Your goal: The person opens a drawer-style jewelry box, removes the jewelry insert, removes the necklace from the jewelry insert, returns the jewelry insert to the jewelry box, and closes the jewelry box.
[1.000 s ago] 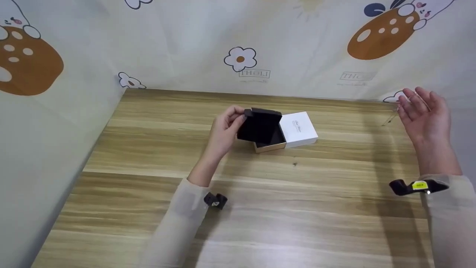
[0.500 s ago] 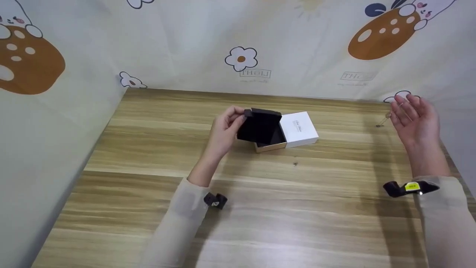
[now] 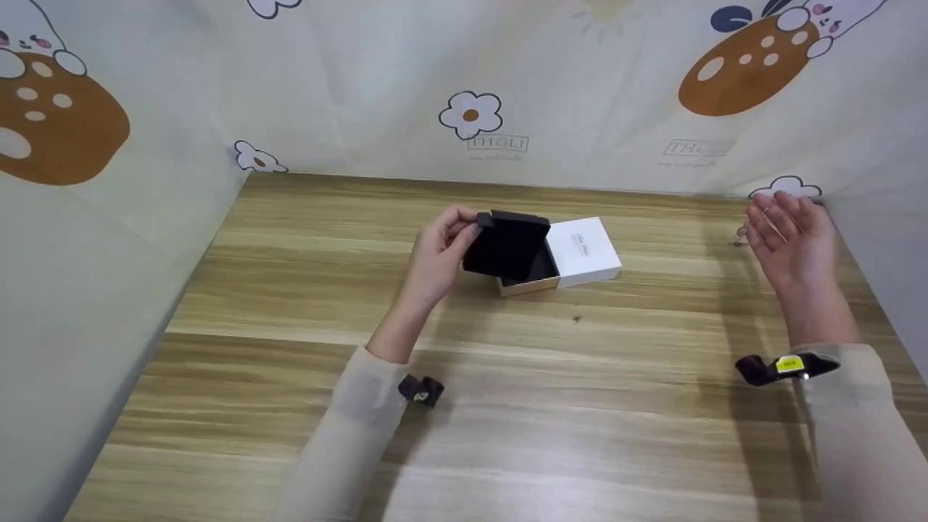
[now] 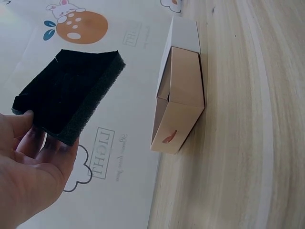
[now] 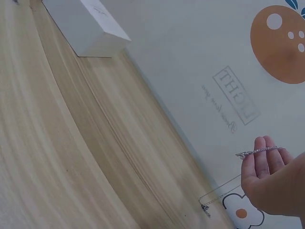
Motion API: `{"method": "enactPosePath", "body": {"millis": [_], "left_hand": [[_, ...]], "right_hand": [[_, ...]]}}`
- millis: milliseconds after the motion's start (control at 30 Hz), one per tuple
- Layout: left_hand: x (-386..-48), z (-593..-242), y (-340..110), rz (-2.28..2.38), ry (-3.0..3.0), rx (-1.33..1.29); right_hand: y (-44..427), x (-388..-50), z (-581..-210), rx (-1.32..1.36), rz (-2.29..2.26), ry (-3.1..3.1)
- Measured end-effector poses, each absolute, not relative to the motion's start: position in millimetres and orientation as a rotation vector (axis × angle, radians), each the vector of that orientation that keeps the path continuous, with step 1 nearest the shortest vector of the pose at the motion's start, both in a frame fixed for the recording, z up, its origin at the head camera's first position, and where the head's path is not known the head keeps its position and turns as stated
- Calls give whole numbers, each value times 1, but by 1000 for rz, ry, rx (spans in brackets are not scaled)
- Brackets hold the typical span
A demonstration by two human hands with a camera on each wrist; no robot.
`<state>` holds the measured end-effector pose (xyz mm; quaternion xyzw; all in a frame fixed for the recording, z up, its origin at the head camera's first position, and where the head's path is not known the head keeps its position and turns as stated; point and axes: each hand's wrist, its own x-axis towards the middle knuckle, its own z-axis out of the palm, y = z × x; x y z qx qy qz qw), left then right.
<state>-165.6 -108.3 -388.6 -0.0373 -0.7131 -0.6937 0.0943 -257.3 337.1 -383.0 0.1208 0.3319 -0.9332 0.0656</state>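
My left hand (image 3: 433, 254) pinches a black foam pad (image 4: 71, 90) by one edge, with the thumb on its face. In the head view the pad is tilted above a drawer-style box, whose tan drawer (image 3: 533, 284) with a dark inside is pulled partly out of its white sleeve (image 3: 583, 250). At the right, my right hand (image 3: 794, 246) is held palm up, its fingers relaxed. Across those fingers is draped a silver chain (image 5: 262, 151). A thin strand (image 5: 220, 196) hangs down beside the hand and ends in a small cluster near the table's back edge.
The box stands on a wood-grain table (image 3: 348, 290) near its back edge. A printed curtain (image 3: 362, 87) rises behind and along the left side. One small dark spot (image 3: 576, 318) shows on the table in front of the box.
My right hand has moved left and a little toward me, carrying the chain, and the hanging strand has moved left too. The left hand, foam pad and box look unchanged.
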Motion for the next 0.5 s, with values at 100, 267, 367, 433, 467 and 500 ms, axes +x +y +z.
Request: {"method": "enactPosePath", "body": {"millis": [100, 267, 367, 433, 467, 500], "left_hand": [[-165, -388, -109, -2049, -2123, -104], [-165, -388, -110, -2033, -2132, -105], [-164, -388, -111, -2029, -2132, -106], [-164, -388, -112, -2029, -2130, -106], [-164, -388, -112, -2030, -2128, -106], [-164, -388, -112, -2033, -2127, -114]], "right_hand": [[336, -257, -386, 350, -2807, 1000], [334, -257, -390, 355, -2794, 1044], [330, -259, -391, 383, -2789, 1095], [328, -260, -393, 408, -2783, 1127], [327, -261, -393, 419, -2781, 1134], [326, -261, -394, 436, -2777, 1131]]}}
